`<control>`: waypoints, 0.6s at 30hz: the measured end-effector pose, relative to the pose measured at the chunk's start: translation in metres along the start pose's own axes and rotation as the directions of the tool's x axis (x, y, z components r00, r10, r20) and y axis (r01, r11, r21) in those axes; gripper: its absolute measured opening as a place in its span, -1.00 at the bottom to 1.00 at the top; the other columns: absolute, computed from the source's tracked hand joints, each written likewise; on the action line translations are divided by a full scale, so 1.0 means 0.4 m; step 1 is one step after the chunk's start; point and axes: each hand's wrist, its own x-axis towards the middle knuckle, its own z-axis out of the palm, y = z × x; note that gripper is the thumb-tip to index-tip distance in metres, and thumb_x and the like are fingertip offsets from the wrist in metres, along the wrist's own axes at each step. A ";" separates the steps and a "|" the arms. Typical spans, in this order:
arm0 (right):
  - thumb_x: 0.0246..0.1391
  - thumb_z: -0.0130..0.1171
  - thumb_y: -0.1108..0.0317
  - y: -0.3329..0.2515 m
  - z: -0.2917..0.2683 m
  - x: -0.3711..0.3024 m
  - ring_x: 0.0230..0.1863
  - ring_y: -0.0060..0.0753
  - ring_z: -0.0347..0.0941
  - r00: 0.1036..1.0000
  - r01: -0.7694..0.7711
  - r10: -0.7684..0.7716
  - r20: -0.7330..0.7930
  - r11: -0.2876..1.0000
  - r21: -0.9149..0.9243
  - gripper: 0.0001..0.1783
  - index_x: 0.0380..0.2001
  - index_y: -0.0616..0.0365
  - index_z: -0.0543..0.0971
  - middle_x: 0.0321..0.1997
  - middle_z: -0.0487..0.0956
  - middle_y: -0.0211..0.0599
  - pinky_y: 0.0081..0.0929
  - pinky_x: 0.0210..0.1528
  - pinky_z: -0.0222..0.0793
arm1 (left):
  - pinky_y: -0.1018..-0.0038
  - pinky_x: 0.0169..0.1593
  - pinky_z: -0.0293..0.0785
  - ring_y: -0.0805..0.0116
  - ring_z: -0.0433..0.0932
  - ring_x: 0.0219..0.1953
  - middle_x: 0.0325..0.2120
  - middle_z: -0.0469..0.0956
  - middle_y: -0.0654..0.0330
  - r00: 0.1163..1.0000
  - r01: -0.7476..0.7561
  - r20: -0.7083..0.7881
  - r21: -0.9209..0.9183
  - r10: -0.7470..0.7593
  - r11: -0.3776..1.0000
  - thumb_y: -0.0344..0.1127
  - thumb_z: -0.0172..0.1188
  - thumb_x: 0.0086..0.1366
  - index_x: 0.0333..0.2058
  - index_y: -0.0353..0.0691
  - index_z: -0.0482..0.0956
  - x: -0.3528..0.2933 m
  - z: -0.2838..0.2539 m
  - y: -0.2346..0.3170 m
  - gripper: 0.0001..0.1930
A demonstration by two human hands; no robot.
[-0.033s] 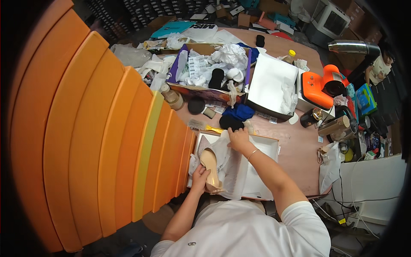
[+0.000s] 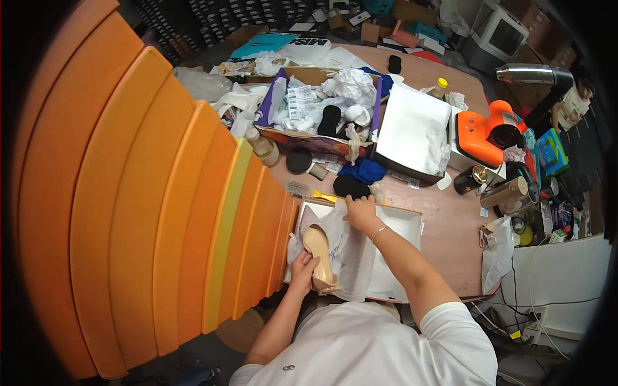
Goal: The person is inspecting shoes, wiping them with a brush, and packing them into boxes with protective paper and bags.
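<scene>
My left hand is closed on the near end of a beige shoe, thumb over its edge. The shoe lies in an open shoebox with a white inside, on its left side. Beyond it shows the pointed, glittery toe of a shoe; whether it belongs to the same shoe is hard to tell. White tissue paper spreads beside the beige shoe, with dark print on part of it. At the box's far edge, my right hand pinches the tissue paper, fingers bent.
Tall stacked orange boxes rise close on my left. Farther back stand a purple carton of crumpled paper, a white open box and an orange device. A black round pad, a brush and a dark can lie or stand nearer.
</scene>
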 end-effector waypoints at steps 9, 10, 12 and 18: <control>-0.06 0.07 0.49 -0.014 -0.220 -0.092 -0.53 -0.03 0.44 0.924 0.094 0.180 -0.338 0.750 0.655 -0.89 -0.37 0.19 0.44 -0.55 0.48 -0.12 -0.26 -0.51 0.32 | 0.39 0.00 0.47 0.31 0.53 -0.10 -0.10 0.48 0.14 0.991 0.092 0.117 -0.259 -0.063 0.961 -0.35 0.05 0.26 0.22 -0.22 0.16 -0.087 0.055 0.106 -0.45; -0.06 0.09 0.48 -0.039 -0.270 -0.145 -0.52 -0.05 0.46 0.927 0.193 0.045 -0.373 0.795 0.575 -0.87 -0.36 0.17 0.45 -0.53 0.48 -0.13 -0.26 -0.49 0.34 | 0.44 0.01 0.45 0.32 0.49 -0.05 -0.07 0.44 0.10 0.980 0.149 0.164 -0.218 -0.114 0.965 -0.41 0.07 0.23 0.27 -0.21 0.02 -0.098 0.082 0.123 -0.34; -0.13 0.19 0.40 -0.091 -0.265 -0.249 -0.51 -0.10 0.47 0.937 0.279 -0.169 -0.307 0.889 0.363 -0.81 -0.37 0.08 0.47 -0.48 0.47 -0.21 -0.24 -0.47 0.41 | 0.47 0.02 0.43 0.34 0.46 -0.03 -0.05 0.41 0.06 0.984 0.047 0.175 -0.073 -0.033 0.996 -0.46 0.10 0.20 0.30 -0.21 -0.06 -0.106 0.146 0.105 -0.26; -0.18 0.20 0.39 -0.110 -0.118 -0.391 -0.42 -0.15 0.47 0.944 0.279 -0.176 -0.278 0.876 0.394 -0.81 -0.41 0.12 0.47 -0.47 0.43 -0.25 -0.23 -0.42 0.41 | 0.48 0.07 0.38 0.41 0.42 -0.03 0.02 0.34 0.03 0.943 0.059 0.327 0.015 -0.061 0.998 -0.61 0.09 0.15 0.34 -0.20 -0.32 -0.150 0.214 -0.001 -0.09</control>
